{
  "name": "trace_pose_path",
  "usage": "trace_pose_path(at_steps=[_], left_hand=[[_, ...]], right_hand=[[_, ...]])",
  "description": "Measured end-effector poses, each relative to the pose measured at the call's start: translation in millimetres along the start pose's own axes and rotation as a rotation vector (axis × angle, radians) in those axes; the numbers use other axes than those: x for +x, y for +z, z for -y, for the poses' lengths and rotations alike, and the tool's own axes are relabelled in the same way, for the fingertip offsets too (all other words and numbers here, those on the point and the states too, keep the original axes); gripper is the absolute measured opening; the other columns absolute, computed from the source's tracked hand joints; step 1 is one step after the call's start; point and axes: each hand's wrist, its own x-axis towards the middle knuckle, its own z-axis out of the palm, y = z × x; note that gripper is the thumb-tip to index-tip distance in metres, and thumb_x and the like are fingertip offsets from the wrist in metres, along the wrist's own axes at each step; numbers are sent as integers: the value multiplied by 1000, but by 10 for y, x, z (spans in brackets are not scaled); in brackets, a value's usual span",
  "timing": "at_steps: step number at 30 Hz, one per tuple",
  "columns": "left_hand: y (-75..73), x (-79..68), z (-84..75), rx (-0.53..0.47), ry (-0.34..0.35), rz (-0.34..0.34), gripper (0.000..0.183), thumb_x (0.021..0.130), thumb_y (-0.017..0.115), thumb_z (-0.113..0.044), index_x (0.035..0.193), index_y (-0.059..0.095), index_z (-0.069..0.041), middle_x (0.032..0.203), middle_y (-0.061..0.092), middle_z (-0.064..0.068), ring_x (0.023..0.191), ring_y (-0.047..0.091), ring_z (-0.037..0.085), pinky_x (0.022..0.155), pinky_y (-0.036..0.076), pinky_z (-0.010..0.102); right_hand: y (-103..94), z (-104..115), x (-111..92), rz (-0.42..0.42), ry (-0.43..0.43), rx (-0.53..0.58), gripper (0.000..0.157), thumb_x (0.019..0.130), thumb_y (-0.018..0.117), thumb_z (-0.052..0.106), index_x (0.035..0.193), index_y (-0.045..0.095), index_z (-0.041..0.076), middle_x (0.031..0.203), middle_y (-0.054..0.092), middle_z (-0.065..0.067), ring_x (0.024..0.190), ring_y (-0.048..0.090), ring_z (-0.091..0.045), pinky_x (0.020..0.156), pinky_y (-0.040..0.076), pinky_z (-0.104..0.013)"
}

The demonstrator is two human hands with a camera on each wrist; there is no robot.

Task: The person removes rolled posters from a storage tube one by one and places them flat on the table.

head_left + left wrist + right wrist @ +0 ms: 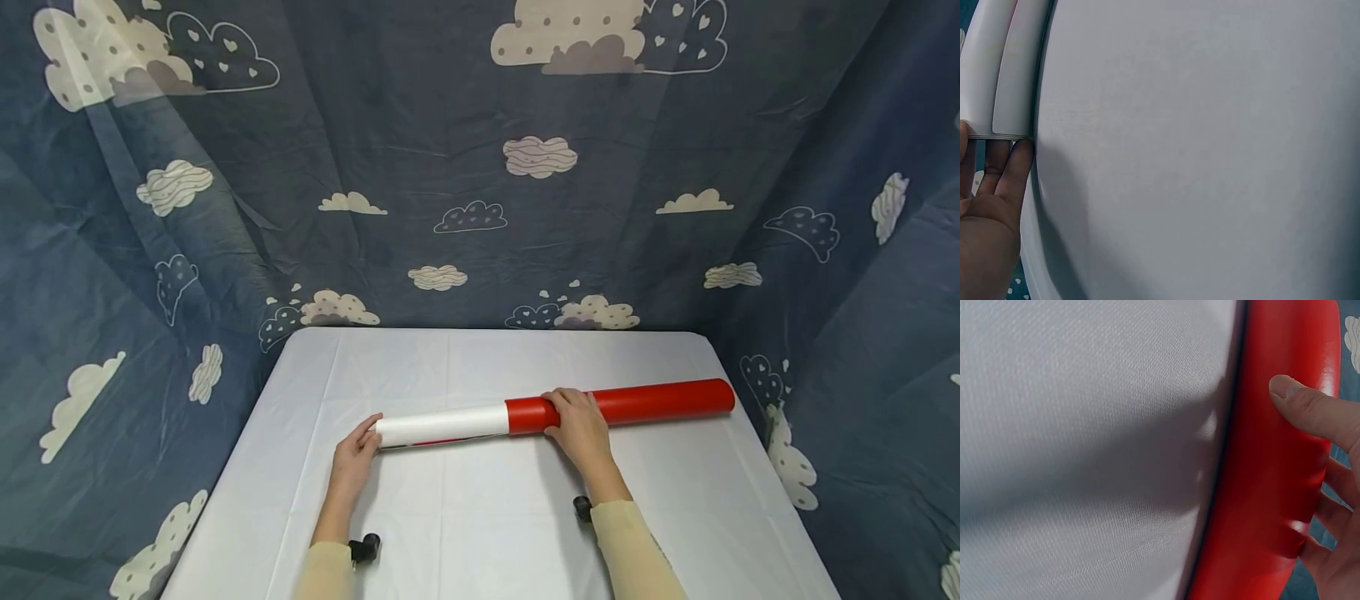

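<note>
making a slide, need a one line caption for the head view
Left hand holds a roll's white end; right hand grips its red section.

- White roll (442, 427): smooth cylinder; layered sheet with a lengthwise overlapping edge; narrow dark-and-red strip along the near underside.
- Red tube (667, 402): smooth, glossy, slightly wider; shallow dents in the surface.
- Joint: roll and tube in line, ends meeting; insertion cannot be determined.
- Pose: lengthwise left to right over the worktop (487, 533), red end farther back.

White cloth (465, 517) (faintly creased) covers the table (480, 335).
</note>
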Motion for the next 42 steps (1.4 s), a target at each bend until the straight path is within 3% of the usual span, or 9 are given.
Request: trace_pose_path(at_steps=[4, 16, 23, 32, 38, 42], left_hand=[[-43, 2, 5, 9, -11, 0, 42, 107, 63, -16, 149, 63, -19, 133, 75, 14, 111, 64, 3, 87, 48, 7], [-152, 48, 34, -16, -14, 15, 43, 108, 62, -13, 151, 61, -16, 134, 73, 17, 102, 60, -8, 84, 50, 6], [-251, 66, 61, -5, 5, -11, 43, 107, 62, -12, 151, 61, -13, 135, 72, 20, 102, 60, -10, 84, 48, 4], [-343, 65, 99, -30, -54, 19, 45, 110, 59, -16, 155, 57, -18, 149, 64, 18, 131, 58, 10, 88, 47, 1], [-414, 44, 142, -4, -50, 15, 45, 110, 58, -17, 156, 56, -20, 149, 64, 17, 140, 56, 23, 90, 48, 2], [-493, 16, 183, -7, -51, 15, 46, 111, 57, -17, 157, 55, -19, 150, 63, 18, 142, 55, 24, 93, 49, 3]], right_hand=[[-8, -12, 4, 1, -6, -1, 64, 78, 96, 16, 136, 69, 16, 139, 68, -13, 138, 56, -35, 127, 32, -64], [-29, -26, 20, -5, -8, 0, 64, 78, 96, 16, 136, 69, 16, 139, 68, -12, 138, 57, -35, 127, 32, -64], [-41, -26, 31, 2, -6, -6, 63, 79, 95, 16, 136, 69, 16, 139, 68, -12, 138, 57, -35, 127, 33, -63], [-51, -14, 16, 11, -2, -13, 64, 79, 96, 17, 137, 69, 16, 140, 68, -13, 138, 56, -35, 127, 33, -63], [-38, -4, -15, 9, -3, 2, 64, 77, 96, 16, 135, 70, 16, 139, 68, -13, 137, 57, -36, 126, 36, -61], [-17, 19, -32, 21, -1, 14, 63, 78, 95, 15, 135, 70, 16, 140, 68, -13, 138, 56, -36, 127, 34, -62]])
